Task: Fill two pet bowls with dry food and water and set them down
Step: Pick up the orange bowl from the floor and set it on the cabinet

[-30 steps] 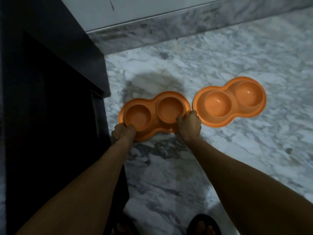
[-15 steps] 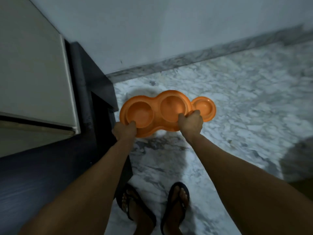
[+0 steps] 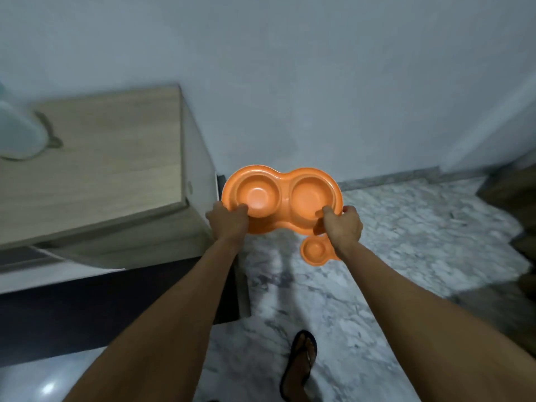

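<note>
Gripping both ends of the orange plastic double-well pet bowl [image 3: 281, 198], my hands hold it level in the air in front of me, above the floor and just beside the corner of a cabinet. I record the left hand [image 3: 229, 221] clamped on the left end, its thumb hooked over the rim into the left well; the fingers underneath are hidden. The right hand [image 3: 343, 227] clamps the right end, thumb laid on the rim by the right well, and one fingertip shows curled round the outer edge. Both round wells face up and show bare orange plastic.

A second orange plastic pet bowl [image 3: 316, 250] lies on the grey-veined white marble floor [image 3: 406, 242], well below the held one. My right wrist covers part of it, so I see one round well only.

To the left stands a light wooden cabinet top [image 3: 101, 158] with a pale rounded object [image 3: 17, 132] at its far edge, too blurred to identify. A dark lower unit [image 3: 87, 309] sits beneath it. A plain grey wall [image 3: 319, 82] meets the floor at a marble skirting strip [image 3: 391, 178]. One foot in a black flip-flop sandal [image 3: 300, 364] stands on the marble near the bottom of the view.
</note>
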A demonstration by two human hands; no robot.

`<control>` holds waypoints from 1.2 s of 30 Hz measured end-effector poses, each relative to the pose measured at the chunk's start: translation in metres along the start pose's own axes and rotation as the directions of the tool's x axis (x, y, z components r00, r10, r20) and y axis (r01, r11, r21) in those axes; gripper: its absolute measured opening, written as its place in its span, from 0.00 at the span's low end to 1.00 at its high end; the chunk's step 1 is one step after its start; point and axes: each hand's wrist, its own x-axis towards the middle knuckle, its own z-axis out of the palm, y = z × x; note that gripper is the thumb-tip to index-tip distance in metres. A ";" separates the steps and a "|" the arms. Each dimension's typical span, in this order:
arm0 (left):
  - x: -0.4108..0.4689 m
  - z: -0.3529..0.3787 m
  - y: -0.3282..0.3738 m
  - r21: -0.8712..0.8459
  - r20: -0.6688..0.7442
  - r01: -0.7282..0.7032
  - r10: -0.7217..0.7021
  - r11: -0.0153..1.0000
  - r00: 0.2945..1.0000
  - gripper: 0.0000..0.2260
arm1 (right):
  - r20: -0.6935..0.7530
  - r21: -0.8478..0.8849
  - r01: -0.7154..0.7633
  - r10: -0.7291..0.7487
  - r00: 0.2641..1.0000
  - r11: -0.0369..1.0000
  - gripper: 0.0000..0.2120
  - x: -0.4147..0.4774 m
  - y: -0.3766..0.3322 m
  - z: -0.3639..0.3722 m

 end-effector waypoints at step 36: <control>0.147 -0.612 -0.071 -0.125 -0.438 0.007 -0.061 0.992 0.897 0.22 | 0.278 0.083 0.383 -0.391 0.877 0.920 0.22 -0.436 -0.224 0.368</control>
